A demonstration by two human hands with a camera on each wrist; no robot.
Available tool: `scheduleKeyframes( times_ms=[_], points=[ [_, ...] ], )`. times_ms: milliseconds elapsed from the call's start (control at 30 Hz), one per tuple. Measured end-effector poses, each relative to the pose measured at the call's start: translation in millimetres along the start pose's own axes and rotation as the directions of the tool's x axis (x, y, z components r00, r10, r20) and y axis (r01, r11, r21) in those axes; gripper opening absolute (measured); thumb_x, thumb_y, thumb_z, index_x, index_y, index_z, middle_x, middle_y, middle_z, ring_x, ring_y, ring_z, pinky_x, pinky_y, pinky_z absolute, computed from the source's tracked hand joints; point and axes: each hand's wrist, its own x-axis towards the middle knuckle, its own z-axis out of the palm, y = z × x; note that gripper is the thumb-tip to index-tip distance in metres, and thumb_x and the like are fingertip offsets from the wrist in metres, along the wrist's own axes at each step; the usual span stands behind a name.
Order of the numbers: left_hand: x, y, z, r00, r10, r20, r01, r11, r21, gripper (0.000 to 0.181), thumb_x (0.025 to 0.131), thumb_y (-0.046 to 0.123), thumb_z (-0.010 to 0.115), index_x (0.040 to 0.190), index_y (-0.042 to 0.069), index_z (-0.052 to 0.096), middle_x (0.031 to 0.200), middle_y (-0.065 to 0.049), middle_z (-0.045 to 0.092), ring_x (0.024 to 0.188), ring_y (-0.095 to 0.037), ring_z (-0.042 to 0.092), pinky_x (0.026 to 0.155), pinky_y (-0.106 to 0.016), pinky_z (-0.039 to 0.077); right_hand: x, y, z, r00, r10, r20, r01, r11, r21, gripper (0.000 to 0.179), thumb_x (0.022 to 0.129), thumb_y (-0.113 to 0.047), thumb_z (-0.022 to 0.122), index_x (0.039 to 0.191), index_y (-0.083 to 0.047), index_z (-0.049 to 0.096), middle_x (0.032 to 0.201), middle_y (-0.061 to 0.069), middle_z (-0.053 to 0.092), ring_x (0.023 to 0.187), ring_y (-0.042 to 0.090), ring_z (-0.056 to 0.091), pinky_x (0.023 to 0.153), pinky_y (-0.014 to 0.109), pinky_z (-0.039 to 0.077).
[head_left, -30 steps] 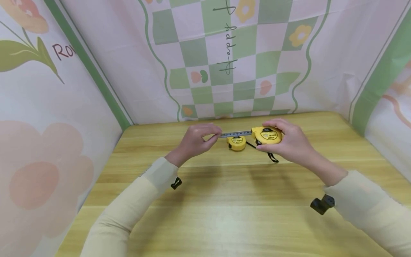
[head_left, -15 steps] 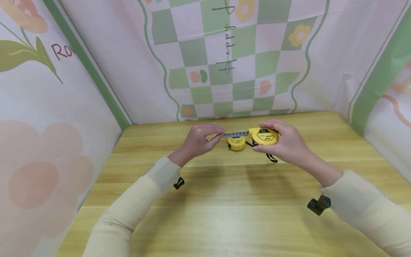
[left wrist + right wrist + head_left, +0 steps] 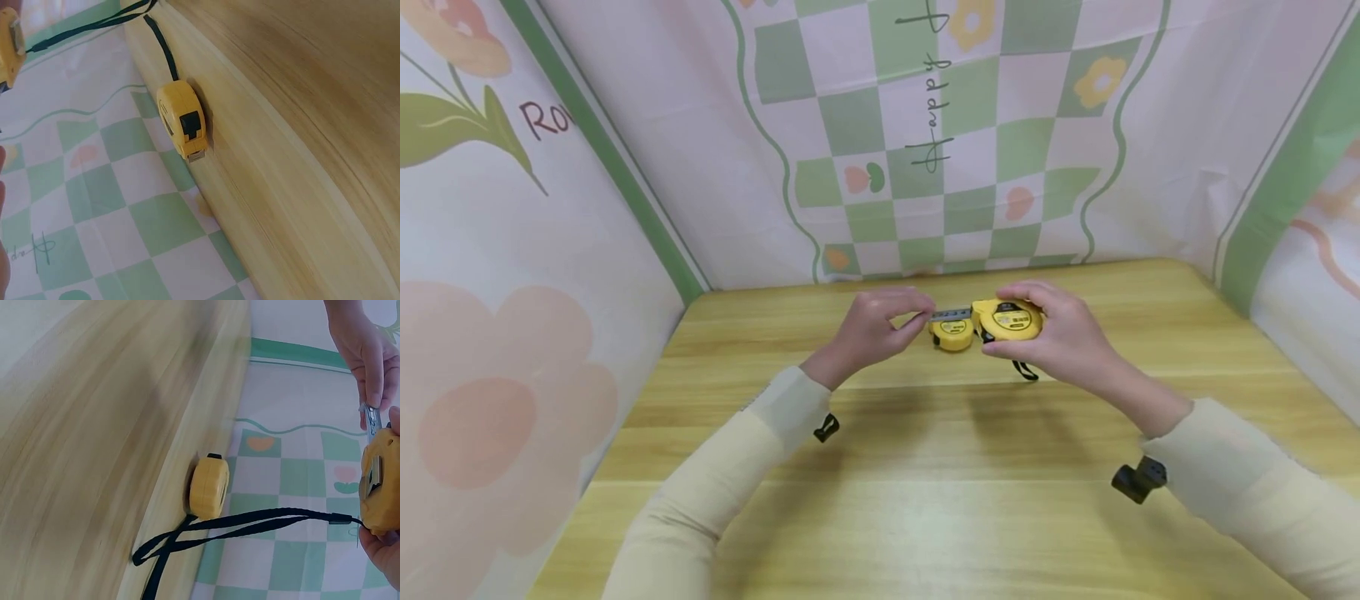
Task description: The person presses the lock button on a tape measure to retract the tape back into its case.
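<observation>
My right hand (image 3: 1067,337) grips a yellow tape measure (image 3: 1011,321) by its case, thumb below and fingers above. A short length of its metal blade (image 3: 951,315) sticks out to the left. The blade's end is pinched between thumb and fingers of my left hand (image 3: 880,329). From the held case a black wrist strap (image 3: 269,515) hangs down in the right wrist view. A second, smaller yellow tape measure (image 3: 181,119) lies on the table behind the blade, with its own black strap. In the left wrist view only a sliver of the left fingers shows.
The wood-grain table (image 3: 880,500) reaches back to a checkered cloth backdrop (image 3: 925,192). Another printed cloth (image 3: 550,333) stands along the left side, and more cloth hangs at the right. Black wrist cameras (image 3: 1138,479) sit below the cuffs.
The hands have drawn closer together, the right one moving left and the left one slightly right. The exposed blade has become shorter, running back into the case.
</observation>
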Motion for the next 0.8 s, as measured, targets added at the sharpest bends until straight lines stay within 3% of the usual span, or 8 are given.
scheduleKeyframes(
  times_ms=[500, 800],
  points=[
    [5.8, 4.3, 7.4, 0.999, -0.008, 0.045, 0.008, 1.000, -0.002, 0.008, 0.087, 0.001, 0.069, 0.093, 0.002, 0.075, 0.093, -0.007, 0.074, 0.092, -0.015, 0.069, 0.093, -0.019, 0.048, 1.2, -3, 9, 1.000, -0.029, 0.003, 0.029, 0.999, 0.021, 0.067, 0.065, -0.023, 0.093, 0.120, -0.002, 0.062, 0.121, 0.007, 0.061, 0.104, 0.021, 0.058, 0.079, 0.012, 0.045],
    [6.5, 5.5, 10.7, 0.999, -0.016, 0.045, 0.016, 1.000, 0.004, 0.009, 0.087, -0.001, 0.068, 0.092, 0.001, 0.074, 0.093, -0.007, 0.074, 0.090, -0.016, 0.070, 0.098, -0.021, 0.045, 2.6, -5, 13, 0.999, -0.042, 0.000, 0.042, 0.999, 0.032, 0.066, 0.065, -0.020, 0.093, 0.120, -0.001, 0.062, 0.121, 0.011, 0.061, 0.103, 0.021, 0.058, 0.079, 0.013, 0.045]
  ],
)
